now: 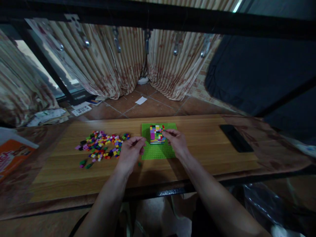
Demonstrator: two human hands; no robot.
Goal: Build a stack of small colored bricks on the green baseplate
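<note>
A green baseplate (158, 152) lies on the wooden table (202, 144) in front of me. On it stands a small square block built of many-coloured bricks (157, 133). My right hand (175, 139) rests on the plate with its fingertips pinched at the block's right side. My left hand (131, 152) hovers just left of the plate, fingers curled together in a pinch; what they hold is too small to make out. A loose pile of small coloured bricks (102, 146) is spread to the left of that hand.
A black phone (236, 138) lies flat at the table's right. An orange and white box (12, 154) sits at the far left. Beyond the table are tiled floor, patterned curtains (128, 62), papers (81, 108) and a dark cloth (259, 72).
</note>
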